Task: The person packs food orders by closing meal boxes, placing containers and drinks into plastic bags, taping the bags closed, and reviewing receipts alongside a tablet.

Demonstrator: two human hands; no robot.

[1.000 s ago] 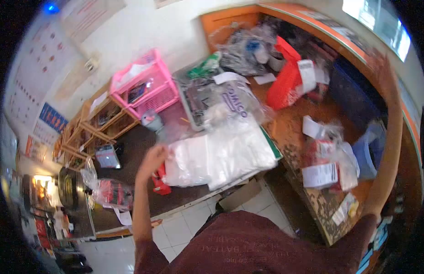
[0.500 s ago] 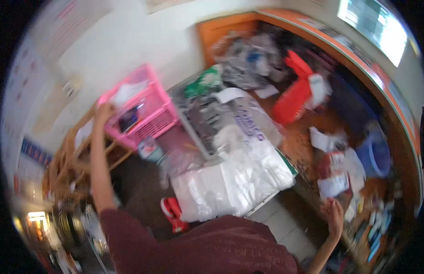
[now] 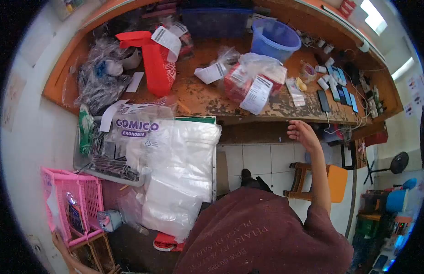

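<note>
My left hand (image 3: 61, 244), partly cut off at the lower left, grips the near corner of a pink plastic basket (image 3: 94, 201). Inside the basket lie a white sheet and a small dark packet. My right hand (image 3: 302, 134) hangs just off the front edge of the wooden desk (image 3: 202, 102), fingers loosely bent and apart, holding nothing. Nearest to it on the desk are a red package in clear plastic with a printed label (image 3: 257, 93) and a small clear packet (image 3: 295, 93). Stacked clear plastic bags (image 3: 175, 182) and a printed plastic bag (image 3: 138, 125) lie between my hands.
A grey tray (image 3: 129, 179) stands beside the basket. On the desk are a red bag (image 3: 159, 68), crumpled plastic (image 3: 100, 73), a blue bucket (image 3: 278, 43) and several phones with cables (image 3: 342, 93). An orange-topped stool (image 3: 337, 182) stands on the tiled floor to the right.
My view has turned to the right, so the basket now sits at the lower left. My left hand is still at its rim. My right hand has come forward near the desk edge, still empty.
</note>
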